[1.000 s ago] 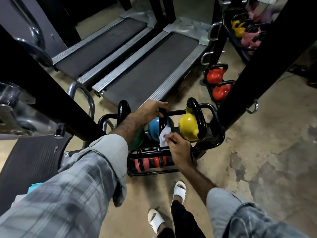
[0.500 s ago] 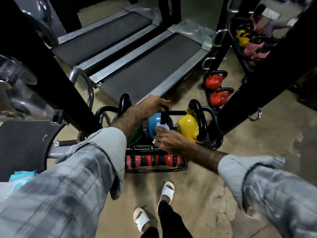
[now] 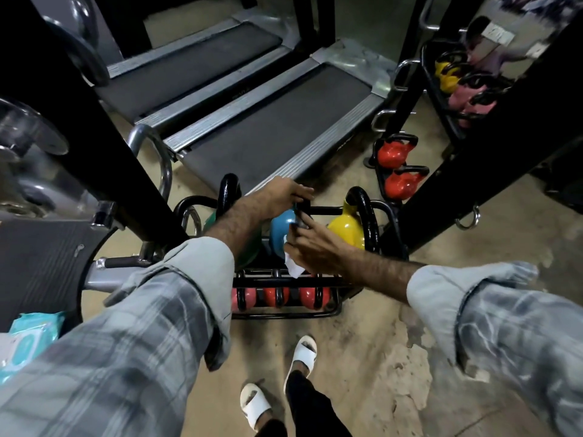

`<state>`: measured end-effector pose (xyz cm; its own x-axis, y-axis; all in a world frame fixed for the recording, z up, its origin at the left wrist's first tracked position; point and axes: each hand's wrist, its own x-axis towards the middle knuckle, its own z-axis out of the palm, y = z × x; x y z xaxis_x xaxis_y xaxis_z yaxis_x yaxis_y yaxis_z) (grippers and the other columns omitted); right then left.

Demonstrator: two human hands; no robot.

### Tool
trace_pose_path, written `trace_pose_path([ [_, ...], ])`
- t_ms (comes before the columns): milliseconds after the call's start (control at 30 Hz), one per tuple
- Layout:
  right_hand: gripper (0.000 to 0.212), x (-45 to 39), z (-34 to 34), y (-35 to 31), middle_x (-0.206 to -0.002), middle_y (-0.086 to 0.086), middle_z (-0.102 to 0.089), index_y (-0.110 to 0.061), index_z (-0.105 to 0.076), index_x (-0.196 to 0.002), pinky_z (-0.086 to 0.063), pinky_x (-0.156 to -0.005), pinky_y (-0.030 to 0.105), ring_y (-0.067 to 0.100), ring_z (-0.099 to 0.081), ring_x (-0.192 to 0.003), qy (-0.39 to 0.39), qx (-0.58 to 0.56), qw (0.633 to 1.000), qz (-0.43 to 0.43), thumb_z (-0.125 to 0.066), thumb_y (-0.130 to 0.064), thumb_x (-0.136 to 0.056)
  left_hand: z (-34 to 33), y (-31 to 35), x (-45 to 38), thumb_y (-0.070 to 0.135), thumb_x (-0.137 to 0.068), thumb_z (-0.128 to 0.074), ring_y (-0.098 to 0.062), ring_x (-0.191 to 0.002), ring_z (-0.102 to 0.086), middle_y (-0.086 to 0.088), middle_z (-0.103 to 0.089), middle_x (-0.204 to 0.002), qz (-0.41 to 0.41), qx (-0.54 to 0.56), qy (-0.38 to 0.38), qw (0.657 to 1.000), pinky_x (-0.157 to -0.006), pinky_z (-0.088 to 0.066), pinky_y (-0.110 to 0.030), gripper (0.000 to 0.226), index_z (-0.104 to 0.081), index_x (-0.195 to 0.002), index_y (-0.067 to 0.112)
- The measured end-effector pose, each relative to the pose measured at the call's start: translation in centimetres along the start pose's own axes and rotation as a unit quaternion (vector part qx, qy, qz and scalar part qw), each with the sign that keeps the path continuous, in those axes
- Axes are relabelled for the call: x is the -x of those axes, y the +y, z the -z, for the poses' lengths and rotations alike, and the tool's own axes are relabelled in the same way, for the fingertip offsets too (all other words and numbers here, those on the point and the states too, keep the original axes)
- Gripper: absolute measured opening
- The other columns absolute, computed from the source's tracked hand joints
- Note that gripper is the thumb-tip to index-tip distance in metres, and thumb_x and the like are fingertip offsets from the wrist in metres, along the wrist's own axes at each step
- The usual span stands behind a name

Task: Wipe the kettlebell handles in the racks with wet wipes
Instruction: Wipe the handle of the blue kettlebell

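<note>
A low black rack point(image 3: 386, 216) on the floor holds a green kettlebell point(image 3: 211, 220), a blue kettlebell point(image 3: 280, 227) and a yellow kettlebell point(image 3: 345, 230) on top, and small red kettlebells point(image 3: 310, 298) below. My left hand point(image 3: 284, 195) grips the top of the blue kettlebell's black handle point(image 3: 303, 207). My right hand point(image 3: 310, 247) presses a white wet wipe point(image 3: 293, 268) against the lower part of that handle; the wipe's end hangs under my palm.
Two treadmills point(image 3: 268, 121) lie just behind the rack. A black post point(image 3: 492, 146) rises at the right, with red kettlebells point(image 3: 397, 168) and a second rack point(image 3: 454, 80) beyond it. A wet wipe pack point(image 3: 28, 339) sits at the lower left. My sandalled feet point(image 3: 303, 354) stand in front.
My right hand has slid the wipe along the blue kettlebell's handle, and its forearm now reaches in more from the right. The left hand has kept its grip on the handle's top.
</note>
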<state>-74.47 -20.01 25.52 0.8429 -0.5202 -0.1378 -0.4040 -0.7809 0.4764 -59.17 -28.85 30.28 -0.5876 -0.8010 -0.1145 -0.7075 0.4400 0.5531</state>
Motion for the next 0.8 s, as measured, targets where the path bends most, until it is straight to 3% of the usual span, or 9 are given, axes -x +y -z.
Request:
trace_pose_path([
  [67, 0.022, -0.7, 0.6, 0.6, -0.091, 0.016, -0.060, -0.006, -0.059, -0.097, -0.031, -0.106, 0.062, 0.038, -0.055, -0.103, 0.004, -0.026, 0.999, -0.037, -0.043, -0.018, -0.089, -0.2, -0.1, 0.0, -0.008, -0.089, -0.051, -0.014, -0.126, -0.051, -0.002, -0.056, -0.136, 0.013, 0.003, 0.009, 1.000, -0.092, -0.029, -0.003, 0.038, -0.065, -0.121, 0.008],
  [200, 0.025, -0.7, -0.5, -1.1, -0.098, 0.022, -0.057, 0.001, -0.056, -0.104, -0.023, -0.111, 0.063, 0.042, -0.050, -0.114, 0.007, -0.024, 0.999, -0.033, -0.046, -0.016, -0.090, -0.4, 0.0, -0.2, -0.013, -0.087, -0.050, -0.015, -0.127, -0.051, -0.003, -0.056, -0.136, 0.017, 0.016, 0.007, 1.000, -0.089, -0.026, 0.001, 0.042, -0.064, -0.121, 0.007],
  [367, 0.032, 0.9, -2.0, -0.5, -0.119, 0.015, -0.063, -0.002, -0.060, -0.123, -0.027, -0.114, 0.058, 0.041, -0.050, -0.124, 0.144, -0.062, 0.987, 0.017, -0.053, -0.011, -0.093, -0.5, -0.4, -0.2, -0.011, -0.088, -0.052, -0.015, -0.128, -0.050, -0.001, -0.055, -0.136, 0.016, 0.024, 0.000, 1.000, -0.099, -0.033, -0.010, 0.042, -0.064, -0.122, 0.010],
  [467, 0.033, 2.0, -2.2, 0.2, -0.134, 0.013, -0.060, -0.007, -0.063, -0.125, -0.035, -0.113, 0.048, 0.036, -0.048, -0.132, 0.196, -0.153, 0.969, -0.009, -0.053, -0.014, -0.094, -0.7, -0.3, -0.3, -0.011, -0.091, -0.047, -0.018, -0.129, -0.049, -0.006, -0.054, -0.137, 0.024, 0.042, 0.011, 0.999, -0.088, -0.032, 0.002, 0.037, -0.062, -0.122, 0.002],
  [533, 0.035, 2.6, -2.4, -0.2, -0.141, 0.013, -0.054, -0.004, -0.060, -0.129, -0.036, -0.114, 0.039, 0.031, -0.042, -0.138, 0.231, -0.235, 0.941, -0.080, -0.058, -0.011, -0.094, -1.2, -0.3, -0.1, -0.012, -0.091, -0.045, -0.021, -0.124, -0.052, -0.012, -0.055, -0.134, 0.018, 0.051, 0.033, 0.998, -0.077, -0.035, 0.007, 0.035, -0.059, -0.122, -0.006],
  [633, 0.041, 1.9, -2.1, -3.0, -0.149, 0.011, -0.045, -0.003, -0.056, -0.134, -0.037, -0.114, 0.033, 0.024, -0.034, -0.144, 0.265, -0.374, 0.854, -0.247, -0.055, -0.005, -0.093, -2.1, -0.6, 0.6, -0.015, -0.088, -0.048, -0.022, -0.124, -0.053, -0.015, -0.057, -0.131, 0.026, 0.117, 0.071, 0.990, -0.086, -0.040, 0.002, 0.034, -0.062, -0.119, -0.007],
  [733, 0.037, -0.6, -1.0, -5.6, -0.146, 0.007, -0.047, -0.003, -0.058, -0.133, -0.037, -0.113, 0.028, 0.014, -0.042, -0.139, 0.338, -0.504, 0.680, -0.411, -0.048, -0.006, -0.098, -2.9, -1.0, 1.3, -0.011, -0.086, -0.056, -0.018, -0.121, -0.057, -0.011, -0.062, -0.126, 0.035, 0.190, 0.123, 0.973, -0.100, -0.045, -0.019, 0.033, -0.067, -0.115, 0.002],
  [800, 0.035, -1.9, 0.2, -5.6, -0.142, -0.003, -0.049, -0.007, -0.059, -0.133, -0.041, -0.108, 0.021, 0.001, -0.046, -0.132, 0.339, -0.561, 0.574, -0.491, -0.051, -0.009, -0.099, -3.7, -0.9, 2.1, -0.002, -0.082, -0.064, -0.013, -0.116, -0.059, -0.009, -0.064, -0.124, 0.045, 0.226, 0.170, 0.958, -0.101, -0.047, -0.026, 0.035, -0.066, -0.117, 0.004],
])
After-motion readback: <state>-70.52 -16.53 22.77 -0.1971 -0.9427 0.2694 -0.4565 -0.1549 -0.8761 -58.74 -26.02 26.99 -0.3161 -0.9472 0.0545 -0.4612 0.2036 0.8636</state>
